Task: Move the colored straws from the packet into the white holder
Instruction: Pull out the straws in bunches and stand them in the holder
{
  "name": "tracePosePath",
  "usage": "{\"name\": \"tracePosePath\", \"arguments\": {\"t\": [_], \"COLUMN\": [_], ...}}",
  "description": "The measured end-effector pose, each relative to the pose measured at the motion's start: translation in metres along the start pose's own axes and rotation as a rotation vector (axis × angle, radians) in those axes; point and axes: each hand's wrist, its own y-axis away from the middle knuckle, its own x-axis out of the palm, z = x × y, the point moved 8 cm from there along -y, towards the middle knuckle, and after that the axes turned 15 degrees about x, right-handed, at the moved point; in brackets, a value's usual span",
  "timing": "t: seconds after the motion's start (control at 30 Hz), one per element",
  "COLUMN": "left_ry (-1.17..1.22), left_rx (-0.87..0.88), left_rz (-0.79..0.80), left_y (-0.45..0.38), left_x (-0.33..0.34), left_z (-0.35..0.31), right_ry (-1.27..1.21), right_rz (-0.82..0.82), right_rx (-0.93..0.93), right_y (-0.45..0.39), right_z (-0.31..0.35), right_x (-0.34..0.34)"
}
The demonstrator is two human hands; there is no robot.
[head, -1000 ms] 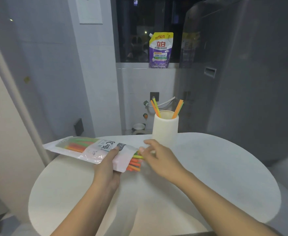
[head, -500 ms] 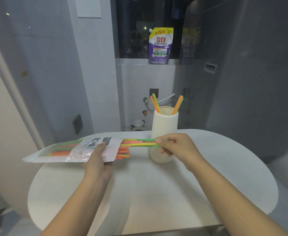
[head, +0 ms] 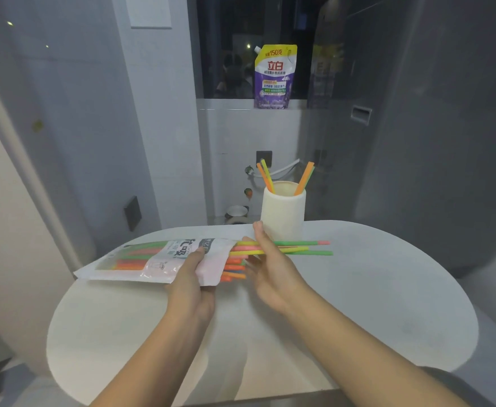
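My left hand [head: 192, 284] grips the open end of the clear straw packet [head: 152, 258], held level above the table. Several colored straws [head: 299, 248] stick far out of its mouth to the right, pink, yellow and green, passing in front of the white holder [head: 283, 214]. Shorter orange ends show just past the packet's mouth. My right hand [head: 270, 271] is at the straws close to the packet's mouth, fingers spread, thumb up over them; its grip on them is not clear. The holder stands at the table's far edge with a few orange and green straws [head: 304, 179] upright in it.
The round white table [head: 373, 304] carries only the holder. A purple detergent pouch [head: 274, 76] stands on the window ledge behind. A dark grey appliance [head: 431, 127] rises at the right. Tiled wall and a pipe lie beyond the table.
My right hand drew several straws out to the right, then slid back left along them to the packet's mouth and opened its fingers. The packet stays in my left hand.
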Motion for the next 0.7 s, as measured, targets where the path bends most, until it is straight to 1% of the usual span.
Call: {"name": "tracePosePath", "arguments": {"t": [0.1,0.2,0.27,0.4,0.53,0.63,0.7], "left_ry": [-0.012,-0.019,-0.012,0.011,-0.021,-0.061,-0.07], "left_rx": [0.005,0.025,0.028,0.033,0.028,0.026,0.043], "left_rz": [0.057,0.094,0.105,0.13,0.17,0.147,0.125], "left_y": [0.004,0.003,0.0,-0.007,-0.004,-0.007,-0.011], "left_x": [0.006,0.011,0.011,0.011,0.013,0.007,0.003], "left_z": [-0.003,-0.012,-0.016,-0.018,-0.017,-0.02,-0.023], "right_ry": [0.061,0.095,0.088,-0.052,-0.204,-0.184,-0.094], "right_rz": [-0.12,-0.203,-0.217,-0.184,-0.262,-0.333,-0.398], "right_rx": [-0.09,-0.25,-0.338,-0.435,-0.596,-0.701,-0.727], "right_y": [0.001,0.013,0.022,0.035,0.056,0.075,0.084], "right_z": [0.006,0.027,0.044,0.071,0.105,0.138,0.157], "right_x": [-0.006,-0.011,-0.013,-0.011,-0.01,-0.01,-0.01]}}
